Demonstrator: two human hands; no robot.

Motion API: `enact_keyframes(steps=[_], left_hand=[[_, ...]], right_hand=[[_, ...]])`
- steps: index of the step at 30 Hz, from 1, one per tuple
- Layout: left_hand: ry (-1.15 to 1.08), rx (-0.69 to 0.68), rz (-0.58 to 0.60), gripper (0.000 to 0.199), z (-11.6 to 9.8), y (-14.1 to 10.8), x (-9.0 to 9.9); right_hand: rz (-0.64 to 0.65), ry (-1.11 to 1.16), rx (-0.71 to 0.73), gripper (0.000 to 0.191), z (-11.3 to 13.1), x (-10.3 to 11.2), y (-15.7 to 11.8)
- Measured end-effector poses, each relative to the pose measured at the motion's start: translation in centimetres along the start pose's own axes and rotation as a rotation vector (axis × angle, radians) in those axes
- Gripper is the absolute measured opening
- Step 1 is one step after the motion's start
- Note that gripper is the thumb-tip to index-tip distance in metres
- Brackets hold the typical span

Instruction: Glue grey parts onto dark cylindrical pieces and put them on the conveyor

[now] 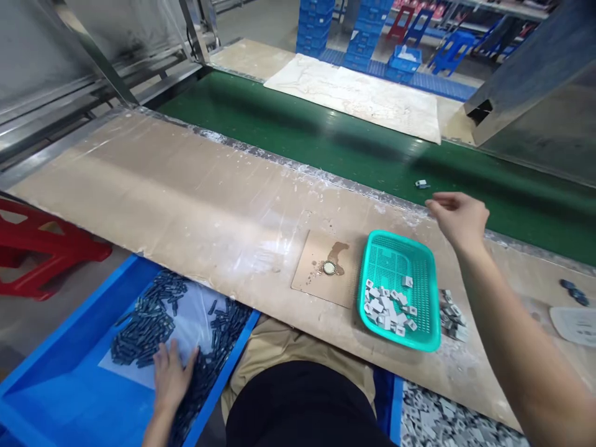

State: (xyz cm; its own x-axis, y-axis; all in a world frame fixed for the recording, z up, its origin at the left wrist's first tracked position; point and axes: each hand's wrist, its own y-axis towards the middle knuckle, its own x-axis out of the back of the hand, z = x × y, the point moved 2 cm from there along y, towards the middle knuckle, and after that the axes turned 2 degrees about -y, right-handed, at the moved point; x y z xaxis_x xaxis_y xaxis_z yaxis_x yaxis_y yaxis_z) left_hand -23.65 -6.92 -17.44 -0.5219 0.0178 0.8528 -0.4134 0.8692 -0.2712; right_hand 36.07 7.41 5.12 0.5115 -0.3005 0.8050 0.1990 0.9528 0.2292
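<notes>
My left hand (173, 375) reaches into a blue bin (60, 382) at the lower left, its fingers spread over small dark parts (144, 326) and a white plastic sheet (189, 313). Nothing shows gripped in it. My right hand (459, 217) is over the near edge of the green conveyor belt (372, 161), with fingers curled in and nothing visible between the fingertips. Just beyond them, apart from the hand, is a small white-and-dark piece (422, 184) over the belt. Left of my right forearm, a green basket (435, 310) holds small white square pieces (384, 310).
A cardboard piece (305, 273) with a small round item (329, 267) lies beside the basket. More grey-white pieces (452, 316) sit to the basket's right. A bin of white and grey parts (442, 419) is below the table edge. A metal housing (549, 93) spans the belt at right.
</notes>
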Motion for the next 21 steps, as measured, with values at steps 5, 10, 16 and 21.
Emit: enact_keyframes(steps=[5, 10, 16, 21], left_hand=[[0.066, 0.032, 0.267, 0.057, 2.6, -2.9, -2.9], [0.198, -0.049, 0.379, 0.047, 0.7, -3.7, -1.6], [0.111, -0.017, 0.333, 0.028, -1.1, -3.0, 0.0], [-0.327, 0.312, 0.160, 0.013, -3.9, -2.7, 2.7]], right_hand=[[0.386, 0.014, -0.124, 0.025, 3.2, -3.1, -8.0], [0.591, 0.046, -0.010, 0.016, 4.9, -5.3, -10.7], [0.614, 0.080, 0.078, 0.012, 4.4, -5.8, -10.4], [0.470, 0.244, -0.091, 0.027, 4.0, -4.9, -11.0]])
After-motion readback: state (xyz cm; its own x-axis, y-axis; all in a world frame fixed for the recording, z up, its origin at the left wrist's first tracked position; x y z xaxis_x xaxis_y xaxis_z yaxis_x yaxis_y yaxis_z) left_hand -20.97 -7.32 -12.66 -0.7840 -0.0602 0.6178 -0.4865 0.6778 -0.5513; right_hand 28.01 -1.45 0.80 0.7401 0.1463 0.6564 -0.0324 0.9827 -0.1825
